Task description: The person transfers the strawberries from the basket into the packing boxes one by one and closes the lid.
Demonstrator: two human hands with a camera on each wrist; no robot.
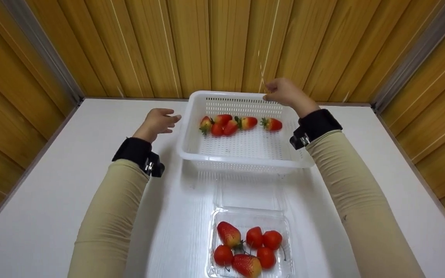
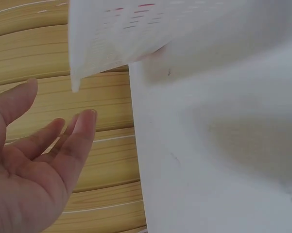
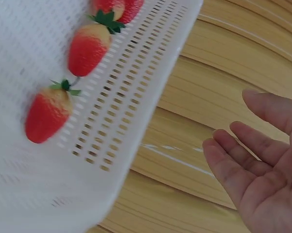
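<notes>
A white perforated basket (image 1: 242, 157) stands toward the back of the table, with several strawberries (image 1: 248, 122) lying along its far side. Just off the basket's left rim hovers my left hand (image 1: 157, 122), its fingers apart and nothing between them. My right hand (image 1: 285, 94) is above the basket's far right rim; in the right wrist view its palm and loosely bent fingers hold nothing. Nearer to me, a clear plastic box (image 1: 211, 239) contains two strawberries (image 1: 228, 233) and several cherry-like red fruits (image 1: 272, 240). Its clear lid (image 1: 251, 193) lies folded back toward the basket.
A white table (image 1: 72, 185) carries both containers. Yellow wood-grain panels (image 1: 226, 46) rise right behind the basket and also close in the left and right sides. Grey metal strips (image 1: 411, 54) run up the corners.
</notes>
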